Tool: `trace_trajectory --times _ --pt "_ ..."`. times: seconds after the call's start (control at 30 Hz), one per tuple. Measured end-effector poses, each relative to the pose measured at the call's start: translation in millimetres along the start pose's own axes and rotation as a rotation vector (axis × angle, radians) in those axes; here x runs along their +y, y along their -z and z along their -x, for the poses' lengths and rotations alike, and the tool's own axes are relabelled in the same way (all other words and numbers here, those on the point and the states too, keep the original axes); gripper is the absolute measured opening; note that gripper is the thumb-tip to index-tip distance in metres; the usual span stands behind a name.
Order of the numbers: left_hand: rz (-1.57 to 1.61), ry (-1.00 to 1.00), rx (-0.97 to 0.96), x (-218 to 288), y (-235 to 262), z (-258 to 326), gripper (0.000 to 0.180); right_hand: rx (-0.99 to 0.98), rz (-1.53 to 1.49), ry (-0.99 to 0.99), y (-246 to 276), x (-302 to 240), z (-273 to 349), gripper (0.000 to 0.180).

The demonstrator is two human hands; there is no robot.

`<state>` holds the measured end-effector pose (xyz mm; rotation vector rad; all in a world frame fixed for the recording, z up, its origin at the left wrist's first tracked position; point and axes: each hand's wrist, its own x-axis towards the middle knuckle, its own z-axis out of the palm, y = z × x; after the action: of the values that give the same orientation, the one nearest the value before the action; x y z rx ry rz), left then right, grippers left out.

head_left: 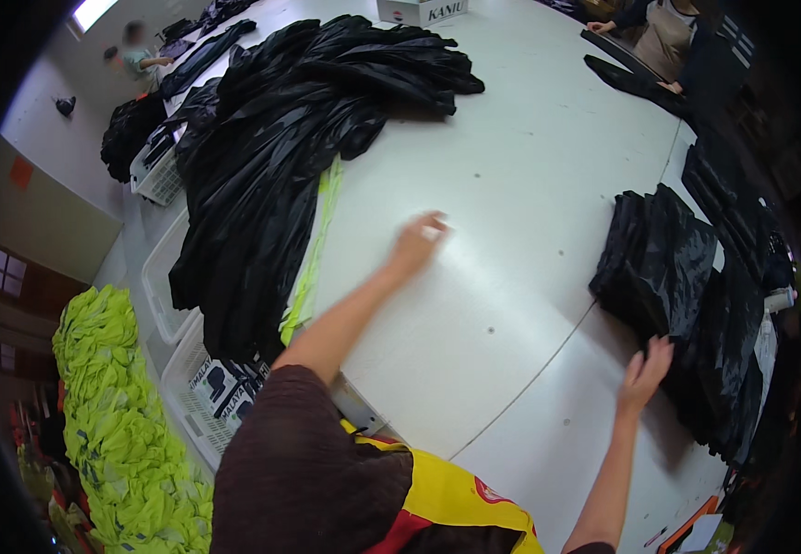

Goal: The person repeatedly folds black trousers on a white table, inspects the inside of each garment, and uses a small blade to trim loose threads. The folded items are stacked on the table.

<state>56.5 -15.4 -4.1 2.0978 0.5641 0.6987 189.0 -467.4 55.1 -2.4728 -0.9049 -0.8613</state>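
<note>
- Hands stand well apart: your left hand (pixel 419 242) is over the bare middle of the tabletop (pixel 511 268), fingers curled but blurred, so whether it pinches anything cannot be told.
- Fingers of your right hand (pixel 645 369) are spread loosely at the near edge of the folded black stack (pixel 650 258), on the right; touching or just short, you cannot tell from this view.
- Layers there sit unevenly and look slick, so a sideways push could make them slide or fan out.
- Fabric in the large black pile (pixel 299 120) drapes over the left edge; its hanging weight could drag more down toward the white basket (pixel 182 404).
- Yellow-green cloth (pixel 306 282) lies beside that pile, so a careless pull could snag it too.
</note>
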Motion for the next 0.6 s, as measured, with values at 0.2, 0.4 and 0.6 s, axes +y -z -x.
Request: trace_trajectory --times 0.2,0.4,0.6 --pt "-0.467 -0.075 0.570 -76 221 -73 0.021 -0.626 -0.433 0.009 -18 -168 112 0.042" --pt "-0.714 0.056 0.478 -109 273 -180 0.037 -0.686 -0.425 0.254 -69 -303 59 0.045" --pt "-0.926 -0.066 0.308 -98 243 -275 0.061 -0.712 -0.390 0.234 -81 -317 40 0.047"
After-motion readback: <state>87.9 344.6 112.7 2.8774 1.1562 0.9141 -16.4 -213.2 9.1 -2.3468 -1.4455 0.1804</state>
